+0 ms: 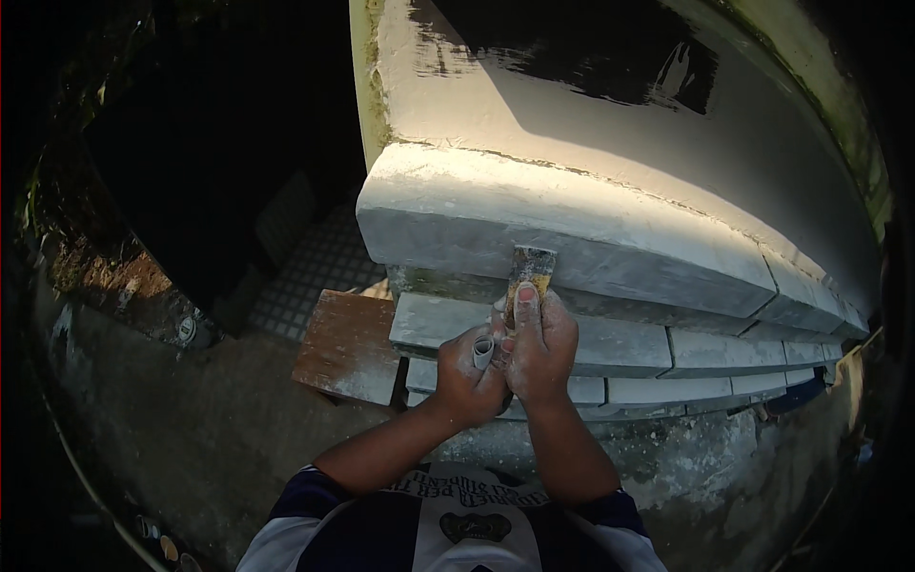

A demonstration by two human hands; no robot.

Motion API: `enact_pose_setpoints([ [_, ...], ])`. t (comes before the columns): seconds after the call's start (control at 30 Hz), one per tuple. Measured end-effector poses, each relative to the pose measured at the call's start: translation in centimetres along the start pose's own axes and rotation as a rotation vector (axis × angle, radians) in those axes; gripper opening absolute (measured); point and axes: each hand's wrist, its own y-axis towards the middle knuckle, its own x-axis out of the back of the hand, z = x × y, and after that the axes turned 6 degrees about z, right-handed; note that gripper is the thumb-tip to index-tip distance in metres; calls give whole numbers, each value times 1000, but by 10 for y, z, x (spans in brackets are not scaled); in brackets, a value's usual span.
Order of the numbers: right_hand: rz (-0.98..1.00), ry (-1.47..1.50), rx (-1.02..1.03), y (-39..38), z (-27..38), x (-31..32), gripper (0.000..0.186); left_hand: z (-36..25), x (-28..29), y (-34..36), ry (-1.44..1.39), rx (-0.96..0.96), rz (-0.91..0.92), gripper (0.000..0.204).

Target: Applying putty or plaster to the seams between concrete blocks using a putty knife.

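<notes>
My right hand [543, 353] is closed on a short, flat scraper [533, 266], its thumb laid along the tool. White smears cover its dark, worn surface, and a yellowish patch shows near the thumb. The scraper's far end is at the front face of the pale grey ledge [457, 238]; whether it touches is hard to tell. Against the right hand, my left hand [469, 374] is closed with a small rolled-up whitish sheet [483, 351] sticking out of it. White dust coats the fingers of both hands.
Below the ledge run grey-white steps [629, 351] with gaps between their blocks. A brown wooden stool [348, 345] stands left of them. Behind the ledge rises a white wall [572, 124] with a black painted patch [591, 48]. Dark, stained concrete floor [219, 419] lies around.
</notes>
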Motion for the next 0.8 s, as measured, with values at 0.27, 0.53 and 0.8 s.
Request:
enact_pose_setpoints([
  [0.27, -1, -23, 23, -4, -4, -6, 30, 5, 4, -12, -37, -14, -11, 16],
  [0.53, -29, 54, 2, 12, 24, -20, 30, -15, 12, 15, -66, -9, -1, 17],
  [0.8, -29, -123, 2, -7, -5, -12, 31, 3, 9, -12, -38, -18, -27, 17],
])
